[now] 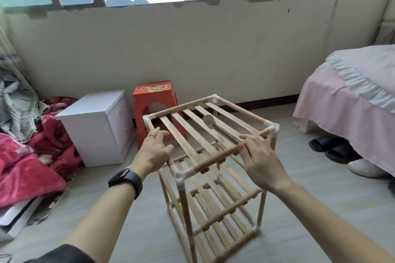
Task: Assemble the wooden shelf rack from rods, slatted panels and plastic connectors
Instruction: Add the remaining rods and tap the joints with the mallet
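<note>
The rack (224, 207) is standing on the floor (132, 215), and it looks pretty much built to me: three slatted levels, with the top panel (188, 134) sitting in its frame. I'd guess this step is just seating that top level.

The left hand (154, 149) lies flat on the left side rod (152, 129) with its fingers out straight. The right hand (260, 156) is laid over the front rod (213, 159), well apart from the left. I honestly can't tell if the right thumb hooks under the rod or not.

My tip is to push straight down near the white corner connectors (180, 174), not mid-rod, since the rod would probably flex there. Do one corner at a time and check that each rod end is fully in its socket. The right front connector (271, 129) looks worth a second press. Then give the rack a gentle wobble test.

There's a red stool (154, 96) and a white cabinet (92, 109) just behind the rack, and a bed (352, 96) off to the right.
</note>
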Demonstrator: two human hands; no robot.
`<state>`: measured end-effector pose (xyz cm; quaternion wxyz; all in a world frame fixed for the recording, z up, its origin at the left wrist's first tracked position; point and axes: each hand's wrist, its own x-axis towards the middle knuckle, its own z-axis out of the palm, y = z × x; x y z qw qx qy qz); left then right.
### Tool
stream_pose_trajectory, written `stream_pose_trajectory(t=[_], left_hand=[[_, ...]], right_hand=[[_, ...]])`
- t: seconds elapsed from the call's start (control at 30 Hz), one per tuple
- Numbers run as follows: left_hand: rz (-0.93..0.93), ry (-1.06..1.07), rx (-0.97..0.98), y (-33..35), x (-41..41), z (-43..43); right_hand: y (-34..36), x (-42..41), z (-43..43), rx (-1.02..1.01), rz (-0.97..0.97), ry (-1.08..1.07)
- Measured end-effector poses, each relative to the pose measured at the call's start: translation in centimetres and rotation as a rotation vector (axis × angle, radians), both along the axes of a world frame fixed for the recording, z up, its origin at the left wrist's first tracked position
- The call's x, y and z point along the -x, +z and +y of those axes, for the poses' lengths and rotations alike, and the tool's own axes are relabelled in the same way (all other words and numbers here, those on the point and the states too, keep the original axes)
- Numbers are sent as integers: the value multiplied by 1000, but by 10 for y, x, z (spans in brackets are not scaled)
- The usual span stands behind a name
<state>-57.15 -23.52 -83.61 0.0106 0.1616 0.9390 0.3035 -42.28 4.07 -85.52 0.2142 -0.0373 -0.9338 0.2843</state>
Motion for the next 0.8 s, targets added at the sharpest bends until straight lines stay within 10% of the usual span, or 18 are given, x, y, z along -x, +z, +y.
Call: stream_pose_trajectory(t=[0.13,0.4,0.8], left_hand=[[111,62,378,31,4,9],[113,-288,461,36,-59,127],[510,-418,468,8,-51,121]], right_hand=[[-4,4,-4,-5,-55,56],[8,-23,17,323,216,-155],[1,-65,75,340,21,-417]])
